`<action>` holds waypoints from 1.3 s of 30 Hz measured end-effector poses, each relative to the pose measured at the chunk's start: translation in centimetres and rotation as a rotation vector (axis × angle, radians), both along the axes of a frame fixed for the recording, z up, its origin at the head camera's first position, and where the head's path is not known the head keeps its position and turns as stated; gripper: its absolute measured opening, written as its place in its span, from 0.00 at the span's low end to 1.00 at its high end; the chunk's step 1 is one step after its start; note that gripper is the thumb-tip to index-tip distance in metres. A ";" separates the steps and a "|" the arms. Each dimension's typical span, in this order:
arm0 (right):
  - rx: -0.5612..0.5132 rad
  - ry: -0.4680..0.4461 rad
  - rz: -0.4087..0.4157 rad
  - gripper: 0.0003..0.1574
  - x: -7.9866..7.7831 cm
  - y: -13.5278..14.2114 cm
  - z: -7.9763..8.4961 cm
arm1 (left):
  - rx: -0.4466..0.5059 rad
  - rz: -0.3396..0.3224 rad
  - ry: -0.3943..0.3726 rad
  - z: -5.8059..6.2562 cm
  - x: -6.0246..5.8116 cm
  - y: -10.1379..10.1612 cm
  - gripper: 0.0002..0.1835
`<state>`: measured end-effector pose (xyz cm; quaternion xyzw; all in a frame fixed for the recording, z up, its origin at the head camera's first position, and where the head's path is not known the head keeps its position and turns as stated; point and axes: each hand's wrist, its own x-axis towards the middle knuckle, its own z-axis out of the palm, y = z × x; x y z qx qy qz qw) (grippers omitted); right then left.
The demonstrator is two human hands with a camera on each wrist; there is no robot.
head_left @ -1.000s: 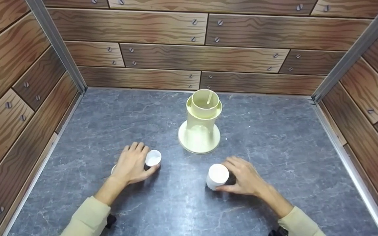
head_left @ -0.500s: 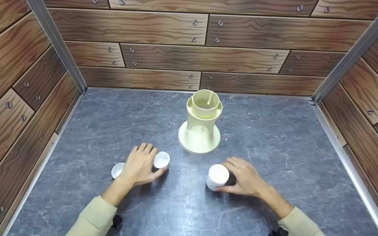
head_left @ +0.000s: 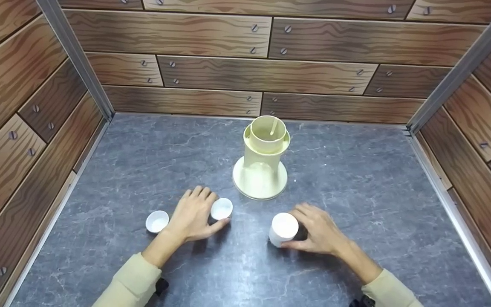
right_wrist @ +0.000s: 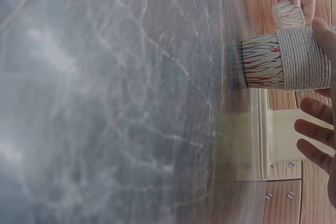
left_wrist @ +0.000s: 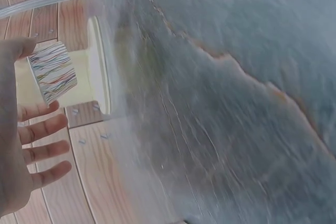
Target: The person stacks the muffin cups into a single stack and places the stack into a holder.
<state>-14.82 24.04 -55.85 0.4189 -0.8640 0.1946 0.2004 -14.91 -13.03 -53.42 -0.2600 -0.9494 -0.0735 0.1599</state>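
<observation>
My left hand [head_left: 194, 215] holds a small paper cup [head_left: 222, 208] between thumb and forefinger, mouth up. Coloured streaks cover this cup's wall, and the other fingers stretch out past it [left_wrist: 47, 127]. In the left wrist view its bottom is above the tabletop. My right hand [head_left: 317, 229] grips a stack of nested paper cups [right_wrist: 294, 61] standing upright, with thumb and forefinger round the layered rims. Another single white cup [head_left: 157, 221] stands upright on the table, left of my left wrist.
A pale yellow plastic cylinder [head_left: 261, 166] on a wide round base, with an inner tube at its top, stands behind the hands at mid-table. Wood-patterned panels [head_left: 211, 72] enclose the grey marbled tabletop [head_left: 348, 170] at the back and both sides.
My left hand has moved to the right with its cup, closer to the stack, uncovering the other cup on the left. The right hand and stack have stayed in place.
</observation>
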 end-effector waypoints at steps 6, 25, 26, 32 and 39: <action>-0.004 -0.001 0.002 0.44 0.0 0.0 0.0 | 0.017 -0.021 -0.027 0.3 0.1 1.0 0.33; 0.020 -0.039 -0.005 0.45 0.0 0.2 0.2 | 0.055 -0.103 0.011 1.2 0.0 3.9 0.32; 0.020 -0.037 -0.003 0.45 0.0 0.2 0.2 | 0.056 -0.107 0.009 1.3 0.0 4.1 0.32; 0.022 -0.037 -0.002 0.45 0.0 0.1 0.2 | 0.069 -0.136 -0.025 2.1 0.2 5.0 0.35; 0.010 -0.013 0.006 0.44 -0.1 0.0 0.1 | 0.124 -0.175 -0.035 2.7 0.3 5.8 0.36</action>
